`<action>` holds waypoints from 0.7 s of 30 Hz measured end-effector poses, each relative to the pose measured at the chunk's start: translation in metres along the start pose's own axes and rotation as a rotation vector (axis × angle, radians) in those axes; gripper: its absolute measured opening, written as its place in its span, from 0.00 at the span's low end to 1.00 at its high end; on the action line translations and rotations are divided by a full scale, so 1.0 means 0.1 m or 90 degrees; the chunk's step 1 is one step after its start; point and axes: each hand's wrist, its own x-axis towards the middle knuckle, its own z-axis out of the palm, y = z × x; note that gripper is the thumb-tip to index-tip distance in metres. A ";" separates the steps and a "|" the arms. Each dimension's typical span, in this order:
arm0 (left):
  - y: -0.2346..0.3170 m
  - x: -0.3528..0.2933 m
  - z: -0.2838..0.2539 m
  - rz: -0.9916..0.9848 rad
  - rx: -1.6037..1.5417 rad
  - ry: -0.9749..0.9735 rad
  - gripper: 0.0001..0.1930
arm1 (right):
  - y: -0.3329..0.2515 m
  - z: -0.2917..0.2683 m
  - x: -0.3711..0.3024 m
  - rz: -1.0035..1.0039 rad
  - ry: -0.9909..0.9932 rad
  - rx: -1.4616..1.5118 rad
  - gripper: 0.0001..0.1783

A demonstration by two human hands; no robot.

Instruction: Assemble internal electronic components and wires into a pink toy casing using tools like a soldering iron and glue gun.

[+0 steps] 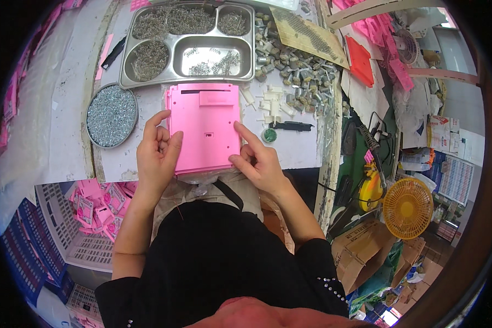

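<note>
A flat pink plastic panel (205, 128) with a slot and a raised rectangle lies at the table's near edge, on a small stack of like panels. My left hand (157, 153) grips its left edge, thumb and fingers curled on the rim. On the right edge rests my right hand (258, 160), its forefinger stretched along the panel's side and thumb pressing the lower corner. Both hands hold the same panel.
A steel compartment tray (172, 60) of small metal parts sits behind the panel. A round tin of screws (111, 115) lies left, grey cylindrical parts (295, 71) and white plastic bits (270, 104) right. A crate of pink pieces (95, 210) stands lower left, a yellow fan (407, 208) right.
</note>
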 end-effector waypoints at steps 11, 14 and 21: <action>-0.06 -0.12 -0.02 0.056 0.080 0.048 0.22 | -0.08 -0.11 0.09 0.002 -0.061 -0.052 0.40; 0.12 -0.11 -0.06 0.064 0.197 0.051 0.20 | -0.11 -0.15 0.12 0.015 -0.108 -0.135 0.39; -0.02 -0.13 -0.09 0.156 0.259 0.058 0.17 | -0.30 -0.12 0.16 -0.065 -0.100 -0.470 0.37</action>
